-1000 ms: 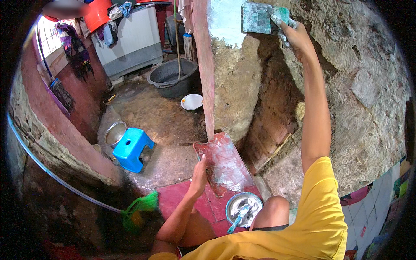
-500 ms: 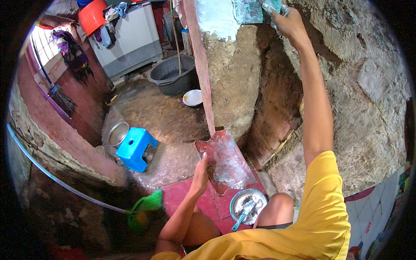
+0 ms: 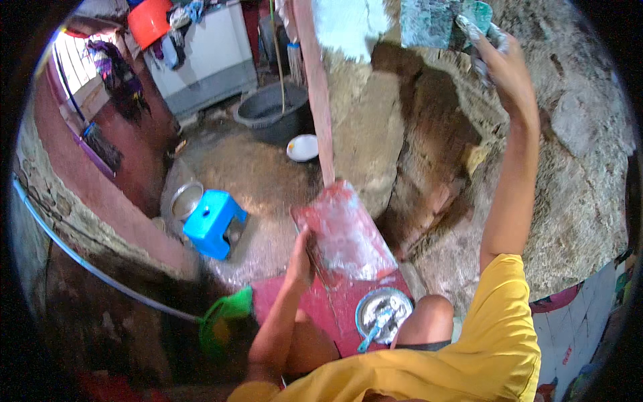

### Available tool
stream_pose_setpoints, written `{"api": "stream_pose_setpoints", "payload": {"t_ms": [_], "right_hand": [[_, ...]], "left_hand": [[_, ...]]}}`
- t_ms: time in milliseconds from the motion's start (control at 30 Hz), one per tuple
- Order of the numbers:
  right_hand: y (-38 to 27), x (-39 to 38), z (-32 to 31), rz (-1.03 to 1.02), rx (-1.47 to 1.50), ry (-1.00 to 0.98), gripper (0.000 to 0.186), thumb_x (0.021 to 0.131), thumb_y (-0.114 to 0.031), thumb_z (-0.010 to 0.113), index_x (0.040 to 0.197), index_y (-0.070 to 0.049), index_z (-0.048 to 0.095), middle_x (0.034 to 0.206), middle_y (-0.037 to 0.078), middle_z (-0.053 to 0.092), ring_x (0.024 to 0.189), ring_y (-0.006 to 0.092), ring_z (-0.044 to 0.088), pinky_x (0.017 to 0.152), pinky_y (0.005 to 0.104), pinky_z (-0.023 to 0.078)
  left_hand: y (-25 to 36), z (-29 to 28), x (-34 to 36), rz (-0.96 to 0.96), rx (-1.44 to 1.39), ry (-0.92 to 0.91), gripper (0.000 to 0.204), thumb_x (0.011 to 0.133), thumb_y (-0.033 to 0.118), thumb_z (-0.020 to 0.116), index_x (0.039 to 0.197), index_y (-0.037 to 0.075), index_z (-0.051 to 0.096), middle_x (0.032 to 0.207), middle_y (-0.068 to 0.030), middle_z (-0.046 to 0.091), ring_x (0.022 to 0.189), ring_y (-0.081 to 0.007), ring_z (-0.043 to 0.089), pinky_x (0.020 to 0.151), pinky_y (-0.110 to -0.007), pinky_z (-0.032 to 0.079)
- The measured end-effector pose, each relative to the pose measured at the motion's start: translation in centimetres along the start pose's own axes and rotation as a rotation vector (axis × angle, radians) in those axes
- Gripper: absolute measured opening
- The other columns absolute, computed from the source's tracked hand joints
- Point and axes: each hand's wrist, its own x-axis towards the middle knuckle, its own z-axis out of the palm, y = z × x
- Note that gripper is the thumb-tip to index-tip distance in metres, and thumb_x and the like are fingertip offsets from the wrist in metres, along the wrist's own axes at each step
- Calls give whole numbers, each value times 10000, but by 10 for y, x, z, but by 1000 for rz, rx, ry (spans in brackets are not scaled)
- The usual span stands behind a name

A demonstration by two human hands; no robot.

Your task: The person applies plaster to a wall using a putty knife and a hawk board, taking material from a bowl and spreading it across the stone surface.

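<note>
Up at the top right, my right hand (image 3: 499, 63), its fingers smeared white, grips a wide greenish scraper (image 3: 426, 25) near the rough rock-like wall (image 3: 362, 120). A smooth white patch (image 3: 348, 27) covers part of that wall, left of the blade. My left hand (image 3: 301, 261) is closed on the near-left edge of a flat red board (image 3: 348, 234) streaked with white paste. Between my knees stands a bowl (image 3: 360, 316) of white paste, with a blue-handled putty knife (image 3: 370, 337) resting in it.
Left of the board, a blue stool (image 3: 209, 228) and a metal bowl (image 3: 186, 199) sit on the floor. Farther back are a white plate (image 3: 303, 148) and a black tub (image 3: 268, 120). A green net-like thing (image 3: 231, 311) lies near my left arm. A pink post (image 3: 323, 100) borders the wall.
My right hand has moved right with the scraper, away from the white patch. The board in my left hand has shifted slightly up and left. The view has also shifted a little.
</note>
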Motion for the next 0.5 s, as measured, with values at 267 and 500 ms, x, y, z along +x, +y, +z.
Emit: {"api": "stream_pose_setpoints", "payload": {"t_ms": [267, 500], "right_hand": [[67, -122, 73, 722, 756, -1038, 146, 846, -237, 467, 845, -104, 527, 495, -55, 424, 342, 28, 348, 296, 168, 261], [113, -180, 119, 952, 659, -1135, 249, 797, -344, 556, 780, -96, 568, 526, -52, 483, 403, 23, 409, 343, 182, 318]], "left_hand": [[21, -15, 3, 12, -137, 52, 246, 746, 318, 565, 793, 77, 554, 771, -31, 561, 707, -164, 543, 639, -304, 471], [29, -16, -12, 96, -3, 40, 200, 730, 249, 537, 798, 62, 551, 746, -42, 567, 659, -180, 559, 620, -311, 474]]}}
